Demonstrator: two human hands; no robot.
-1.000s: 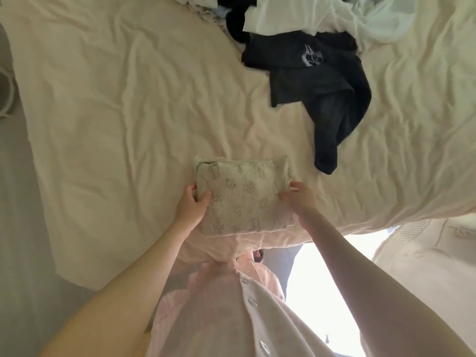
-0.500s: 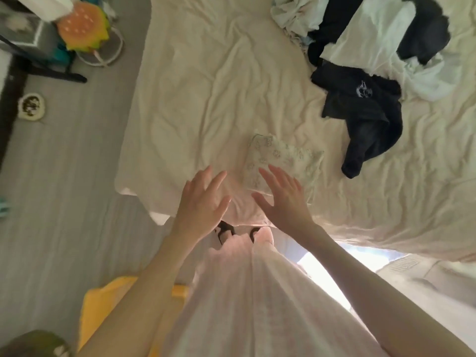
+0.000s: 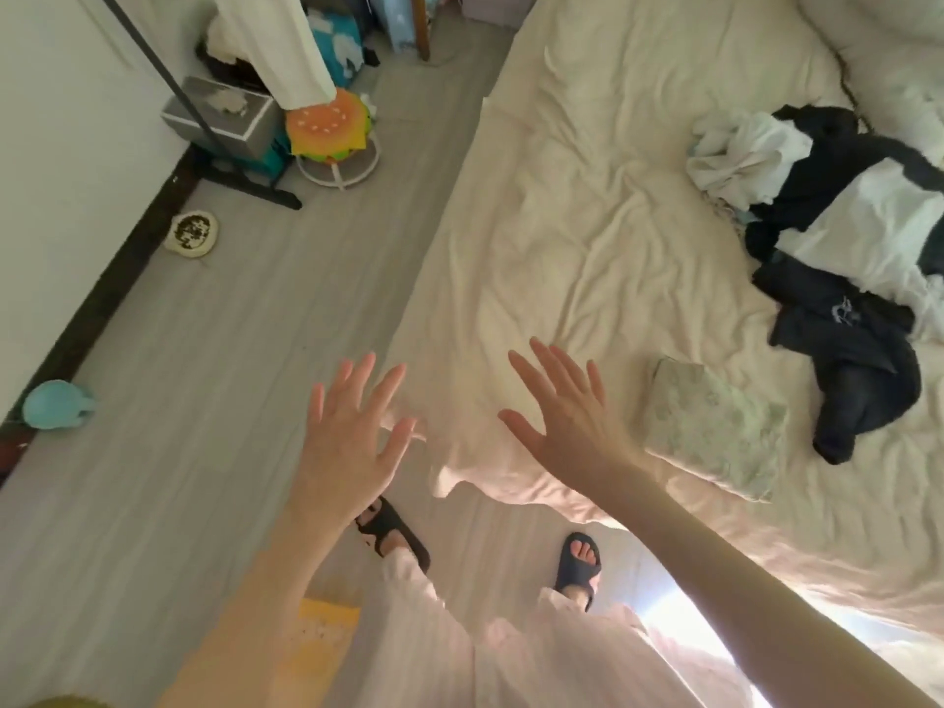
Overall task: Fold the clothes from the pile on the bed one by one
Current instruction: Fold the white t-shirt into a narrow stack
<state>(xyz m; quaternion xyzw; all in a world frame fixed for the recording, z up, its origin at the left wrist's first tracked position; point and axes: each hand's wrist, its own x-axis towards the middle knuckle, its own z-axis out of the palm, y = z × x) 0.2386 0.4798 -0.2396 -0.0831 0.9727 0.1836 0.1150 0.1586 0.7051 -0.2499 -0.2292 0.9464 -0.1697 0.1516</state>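
Already we have one garment done: a small pale-green floral-print cloth, folded into a flat rectangle [image 3: 715, 426], lies near the bed's edge at about four o'clock from the centre of the view, on the wrinkled cream bedsheet [image 3: 587, 222]. What is left is the heap of unfolded black and white clothes [image 3: 838, 237], sitting further up the bed at around two o'clock, well apart from the folded piece, with one dark garment trailing down towards it. So we judge the task to be at an early-to-middle point, between items, with several pieces to go, though we cannot count them in the tangle. Our left hand [image 3: 352, 442] hangs in the air over the floor beside the bed's corner, fingers spread wide and straight, holding nothing. Our right hand [image 3: 567, 421] hovers over the sheet's near edge, just left of the folded cloth and not touching it, fingers likewise splayed and empty. Both forearms reach forward from the bottom of the view.
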